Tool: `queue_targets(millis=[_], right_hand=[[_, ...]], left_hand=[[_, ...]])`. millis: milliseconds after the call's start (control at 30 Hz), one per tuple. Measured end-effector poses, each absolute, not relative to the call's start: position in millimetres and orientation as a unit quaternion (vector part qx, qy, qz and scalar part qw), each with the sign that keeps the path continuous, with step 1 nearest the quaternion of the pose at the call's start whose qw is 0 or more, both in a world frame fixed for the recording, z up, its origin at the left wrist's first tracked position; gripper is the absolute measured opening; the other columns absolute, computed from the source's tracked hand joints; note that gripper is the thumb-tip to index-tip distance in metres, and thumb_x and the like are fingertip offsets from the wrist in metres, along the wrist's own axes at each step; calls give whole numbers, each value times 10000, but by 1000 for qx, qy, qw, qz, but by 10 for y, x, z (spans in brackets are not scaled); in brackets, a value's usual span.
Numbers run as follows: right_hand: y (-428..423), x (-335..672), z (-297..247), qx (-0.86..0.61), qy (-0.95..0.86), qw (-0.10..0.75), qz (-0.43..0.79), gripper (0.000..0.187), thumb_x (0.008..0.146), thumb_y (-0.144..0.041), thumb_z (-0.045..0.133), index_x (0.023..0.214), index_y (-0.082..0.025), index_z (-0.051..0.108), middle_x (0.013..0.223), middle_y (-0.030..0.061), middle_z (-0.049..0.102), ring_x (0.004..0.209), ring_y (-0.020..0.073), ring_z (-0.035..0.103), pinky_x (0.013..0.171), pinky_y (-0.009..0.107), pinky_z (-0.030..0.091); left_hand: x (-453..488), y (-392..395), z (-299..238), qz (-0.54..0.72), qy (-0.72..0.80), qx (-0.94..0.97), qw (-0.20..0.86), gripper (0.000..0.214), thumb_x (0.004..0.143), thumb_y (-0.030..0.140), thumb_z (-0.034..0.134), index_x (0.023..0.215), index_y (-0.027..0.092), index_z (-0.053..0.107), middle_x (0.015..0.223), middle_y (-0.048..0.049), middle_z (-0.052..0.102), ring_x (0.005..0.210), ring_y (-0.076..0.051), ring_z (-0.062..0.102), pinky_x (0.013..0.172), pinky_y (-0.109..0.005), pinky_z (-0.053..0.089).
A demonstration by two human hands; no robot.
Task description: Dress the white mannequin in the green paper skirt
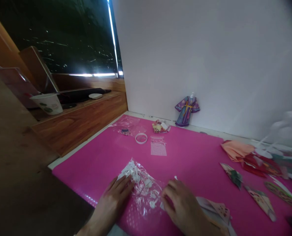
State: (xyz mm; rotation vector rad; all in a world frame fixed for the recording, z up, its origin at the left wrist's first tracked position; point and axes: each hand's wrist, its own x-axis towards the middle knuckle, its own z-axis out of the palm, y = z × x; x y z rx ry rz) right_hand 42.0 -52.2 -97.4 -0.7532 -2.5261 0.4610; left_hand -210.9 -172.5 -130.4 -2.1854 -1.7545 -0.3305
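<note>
A clear plastic bag (146, 188) full of white and pinkish scraps lies on the pink mat (104, 157) between my hands. My left hand (116, 193) rests on the bag's left side, fingers stretched out and lying flat. At the bag's right edge, my right hand (179, 201) has its fingers curled in; what they pinch, if anything, is hidden. A small white bit (175, 177) shows just above its knuckles. Beside the right wrist lies a folded piece of patterned pale fabric (216, 208), partly covered by the arm.
Farther back lie a white tape-like ring (141, 138), a sheet of small beads (158, 149) and a fabric bundle (161, 126). A small purple robe figure (187, 111) leans on the wall. Fabric pieces (238, 150) crowd the right. A paper cup (49, 104) stands on the wooden ledge.
</note>
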Motion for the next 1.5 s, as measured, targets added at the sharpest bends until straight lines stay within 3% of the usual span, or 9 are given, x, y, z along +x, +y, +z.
queue_targets(millis=[233,533,767,1067,1200,1333,1500], right_hand=[[-501,491,-1013,-306,-906,210,204,147,825,-82,567,717,-178,593,771,23,585,758,192,551,711,331,408],[-554,416,-1042,-319,-914,177,177,186,851,-119,613,686,-191,655,752,17,614,747,193,577,697,327,414],[-568,370,-1008,-329,-904,208,178,158,771,-71,671,695,-186,594,732,-13,614,730,180,556,709,323,397],[-580,351,-999,-354,-887,211,208,154,791,-104,598,757,-223,688,763,12,647,766,192,588,747,322,427],[-591,309,-966,-360,-883,231,196,64,795,-206,643,752,-217,688,787,25,665,779,208,598,741,333,433],[-582,264,-943,-357,-880,247,193,129,805,-168,621,683,-198,649,711,14,643,724,189,591,712,316,417],[-564,254,-940,-349,-877,269,194,160,788,-108,598,651,-190,618,680,4,621,695,165,577,696,292,400]], left_hand=[[-2061,-1730,-1262,-108,-617,-763,160,427,898,123,503,1316,186,562,1296,-133,645,1171,-315,622,921,-547,550],[-2016,-1709,-1211,-148,-634,-747,137,417,929,187,492,1341,220,544,1285,-111,656,1159,-297,633,913,-529,561],[-1994,-1702,-1182,-161,-653,-730,121,363,940,238,487,1284,197,596,1264,-107,671,1141,-291,646,913,-507,573],[-1946,-1694,-1135,-170,-649,-729,135,361,946,218,455,1271,172,603,1232,-119,688,1111,-286,664,874,-494,596],[-1930,-1698,-1131,-173,-648,-729,138,351,936,213,470,1255,188,613,1234,-114,687,1107,-285,666,884,-495,590],[-1916,-1712,-1137,-174,-647,-729,140,330,928,217,480,1221,192,630,1220,-114,696,1087,-290,676,872,-493,597],[-1927,-1783,-1155,-167,-655,-728,118,551,802,141,532,1349,199,506,1328,-112,623,1193,-319,603,930,-549,553]])
